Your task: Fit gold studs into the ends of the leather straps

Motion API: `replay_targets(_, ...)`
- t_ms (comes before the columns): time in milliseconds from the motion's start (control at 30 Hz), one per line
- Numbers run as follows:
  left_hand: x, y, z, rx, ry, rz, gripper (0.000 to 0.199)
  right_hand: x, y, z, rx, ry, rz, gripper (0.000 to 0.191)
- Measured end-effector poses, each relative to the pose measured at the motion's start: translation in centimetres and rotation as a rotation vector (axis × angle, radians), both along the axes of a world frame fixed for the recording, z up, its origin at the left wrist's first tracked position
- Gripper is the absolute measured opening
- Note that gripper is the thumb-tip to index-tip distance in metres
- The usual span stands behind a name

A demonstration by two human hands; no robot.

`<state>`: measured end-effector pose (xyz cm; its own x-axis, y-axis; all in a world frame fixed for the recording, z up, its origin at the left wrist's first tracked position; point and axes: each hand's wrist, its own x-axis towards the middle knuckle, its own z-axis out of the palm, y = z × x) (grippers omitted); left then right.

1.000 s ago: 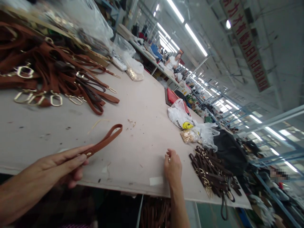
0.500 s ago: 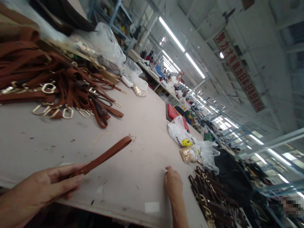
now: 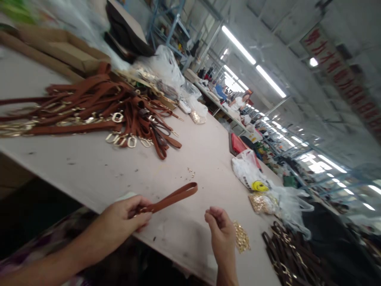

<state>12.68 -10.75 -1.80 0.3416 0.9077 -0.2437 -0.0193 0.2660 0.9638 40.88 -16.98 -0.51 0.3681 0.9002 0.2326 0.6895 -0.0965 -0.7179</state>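
Note:
In the head view, my left hand (image 3: pixel 131 214) pinches one end of a brown leather strap (image 3: pixel 175 196) at the near table edge. The strap is folded into a loop that points up and to the right. Over the table to its right is my right hand (image 3: pixel 222 232), apart from the strap, its fingers curled in. Whatever those fingertips may hold is too small to make out. Beside that hand lies a small pile of gold metal pieces (image 3: pixel 241 238). A few more tiny gold pieces (image 3: pixel 191 172) are scattered beyond the loop.
Brown straps with gold buckles (image 3: pixel 131 115) are heaped at the left, by a cardboard box (image 3: pixel 71 51). On the right are a white plastic bag (image 3: pixel 247 169), a packet of gold parts (image 3: pixel 263 202) and dark brown straps (image 3: pixel 285 254). The near table edge (image 3: pixel 74 196) slants across.
The view has swung left. My left hand keeps hold of the strap and is now closer to my right hand. The gold pile beside my right hand has come into sight.

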Motion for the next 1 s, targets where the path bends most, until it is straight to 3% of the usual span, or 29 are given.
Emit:
replay_targets(100,0.3,-0.5,1.1,0.018,-0.052,-0.063,0.022,-6.8,-0.3,0.0,0.135,0.317,0.062,0.021)
replay_targets(167,0.4,-0.7,1.2,0.008,-0.060,-0.060,0.019,-9.9,-0.3,-0.1,0.152,0.331,0.126,0.016)
replay_targets(267,0.7,-0.6,1.2,-0.030,-0.091,-0.016,0.016,-12.0,0.3,-1.2,0.159,0.243,0.179,0.014)
replay_targets(433,1.7,0.5,1.3,-0.134,-0.158,0.055,0.016,-12.1,1.6,-2.5,0.093,0.228,0.133,0.022)
replay_targets(533,2.1,1.4,1.4,-0.137,-0.159,0.070,0.014,-11.6,1.8,-2.2,0.056,0.173,0.161,0.025)
replay_targets(700,1.0,2.6,1.7,-0.128,-0.143,0.101,0.015,-10.0,1.4,-1.7,0.036,-0.019,0.093,0.025)
replay_targets(1000,-1.2,2.5,2.2,-0.055,-0.072,0.112,0.017,-10.7,-0.2,-1.4,0.061,-0.306,0.391,0.019)
